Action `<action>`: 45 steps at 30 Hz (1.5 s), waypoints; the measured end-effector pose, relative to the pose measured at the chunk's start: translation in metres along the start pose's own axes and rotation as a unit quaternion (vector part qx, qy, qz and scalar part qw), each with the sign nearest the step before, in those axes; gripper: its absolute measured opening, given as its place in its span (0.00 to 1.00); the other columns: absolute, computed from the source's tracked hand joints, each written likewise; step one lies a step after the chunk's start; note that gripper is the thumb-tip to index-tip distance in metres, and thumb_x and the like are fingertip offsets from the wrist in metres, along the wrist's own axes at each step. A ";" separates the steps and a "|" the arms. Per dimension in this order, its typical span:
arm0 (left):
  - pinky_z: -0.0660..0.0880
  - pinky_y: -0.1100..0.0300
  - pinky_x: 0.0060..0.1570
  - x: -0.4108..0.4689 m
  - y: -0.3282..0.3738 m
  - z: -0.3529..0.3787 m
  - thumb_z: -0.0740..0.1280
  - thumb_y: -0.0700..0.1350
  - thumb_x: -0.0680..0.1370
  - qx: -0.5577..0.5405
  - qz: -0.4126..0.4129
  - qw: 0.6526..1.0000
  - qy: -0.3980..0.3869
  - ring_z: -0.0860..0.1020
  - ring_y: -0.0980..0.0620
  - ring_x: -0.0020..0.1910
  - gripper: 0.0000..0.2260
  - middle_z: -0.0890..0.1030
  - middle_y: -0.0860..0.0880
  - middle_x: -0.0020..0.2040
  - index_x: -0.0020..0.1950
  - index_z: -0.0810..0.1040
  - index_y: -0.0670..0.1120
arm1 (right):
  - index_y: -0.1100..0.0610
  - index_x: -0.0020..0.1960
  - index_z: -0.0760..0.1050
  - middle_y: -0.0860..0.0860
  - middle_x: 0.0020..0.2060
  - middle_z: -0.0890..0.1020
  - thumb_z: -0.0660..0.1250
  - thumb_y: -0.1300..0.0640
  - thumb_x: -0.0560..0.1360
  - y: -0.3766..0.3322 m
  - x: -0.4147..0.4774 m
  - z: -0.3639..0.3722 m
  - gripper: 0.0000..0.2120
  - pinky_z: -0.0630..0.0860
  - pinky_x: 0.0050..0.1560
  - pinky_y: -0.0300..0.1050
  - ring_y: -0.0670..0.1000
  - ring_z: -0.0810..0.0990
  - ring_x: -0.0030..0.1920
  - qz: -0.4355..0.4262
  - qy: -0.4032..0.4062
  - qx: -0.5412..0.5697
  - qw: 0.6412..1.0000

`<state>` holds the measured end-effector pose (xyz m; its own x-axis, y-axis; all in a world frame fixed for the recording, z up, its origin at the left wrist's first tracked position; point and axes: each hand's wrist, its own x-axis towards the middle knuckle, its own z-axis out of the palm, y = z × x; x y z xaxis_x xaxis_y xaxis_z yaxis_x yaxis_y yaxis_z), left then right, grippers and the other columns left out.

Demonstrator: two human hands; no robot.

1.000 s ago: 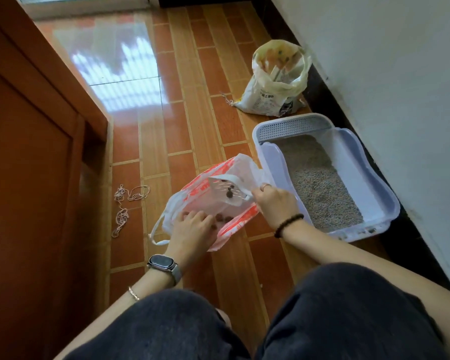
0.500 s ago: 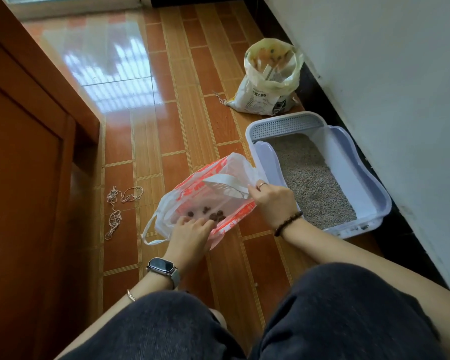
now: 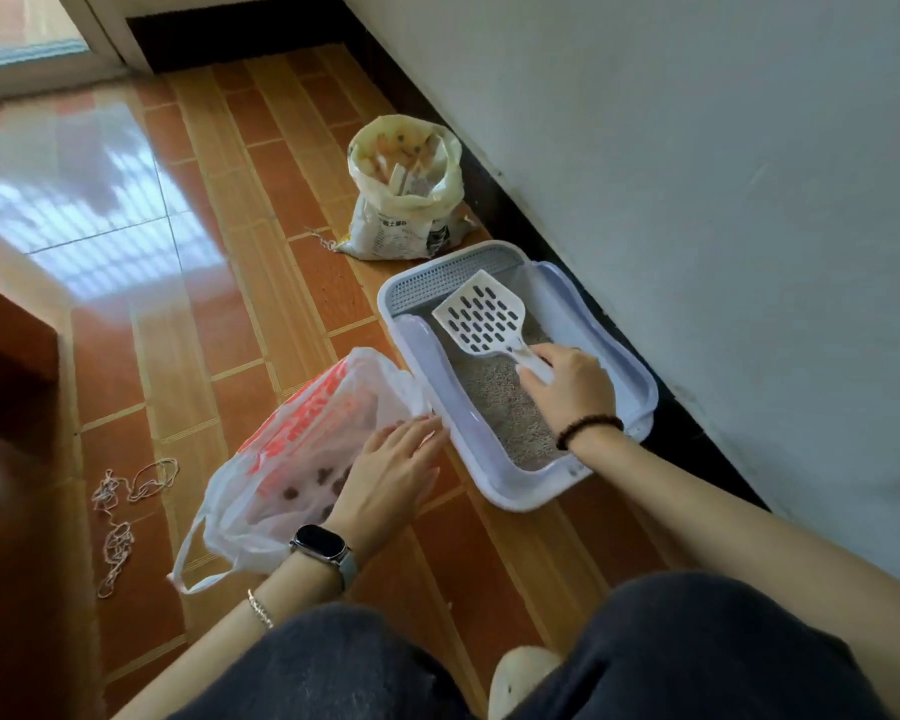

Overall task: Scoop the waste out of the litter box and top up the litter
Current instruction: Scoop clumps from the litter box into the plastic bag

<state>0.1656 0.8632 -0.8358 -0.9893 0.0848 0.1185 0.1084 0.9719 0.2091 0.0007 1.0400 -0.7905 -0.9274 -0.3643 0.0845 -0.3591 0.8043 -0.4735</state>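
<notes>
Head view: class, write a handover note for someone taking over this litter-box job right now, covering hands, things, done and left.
Right hand grips the handle of the white slotted plastic scoop, held empty over the pale lilac plastic litter box.
Left hand lies on the mouth of the red-and-white plastic bag beside the box; its grip is unclear.
Grey litter lies in the box; the open yellowish litter sack stands beyond it, by the wall.
Done: dark waste clumps are in the bag.
Left: probably sift again, since remaining waste cannot be told, then top up from the sack.
</notes>
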 end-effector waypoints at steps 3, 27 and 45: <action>0.71 0.49 0.63 0.016 0.011 0.009 0.59 0.46 0.77 -0.007 0.031 0.999 -0.008 0.72 0.48 0.67 0.19 0.73 0.47 0.69 0.68 0.72 0.46 | 0.52 0.51 0.81 0.51 0.39 0.82 0.66 0.50 0.74 0.027 0.003 -0.005 0.09 0.73 0.35 0.41 0.52 0.79 0.38 0.043 -0.006 -0.020 0.999; 0.61 0.49 0.68 0.043 0.006 0.029 0.57 0.50 0.77 0.034 0.031 0.998 -0.043 0.68 0.51 0.71 0.24 0.69 0.49 0.72 0.72 0.69 0.45 | 0.62 0.55 0.77 0.55 0.47 0.77 0.58 0.64 0.79 0.033 0.079 0.041 0.10 0.68 0.34 0.45 0.55 0.80 0.42 -0.020 -0.139 -0.313 0.939; 0.61 0.46 0.69 0.062 -0.002 0.028 0.53 0.52 0.79 0.043 0.012 0.996 -0.078 0.63 0.50 0.73 0.24 0.65 0.48 0.75 0.73 0.66 0.47 | 0.57 0.54 0.78 0.54 0.44 0.78 0.60 0.56 0.79 0.046 0.067 0.036 0.10 0.68 0.33 0.43 0.52 0.71 0.33 -0.127 -0.167 -0.326 0.922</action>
<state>0.1010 0.8729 -0.8563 -0.9904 0.1347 -0.0312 0.1299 0.9837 0.1240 -0.0744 1.0358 -0.8386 -0.7594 -0.6171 -0.2061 -0.6484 0.7441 0.1611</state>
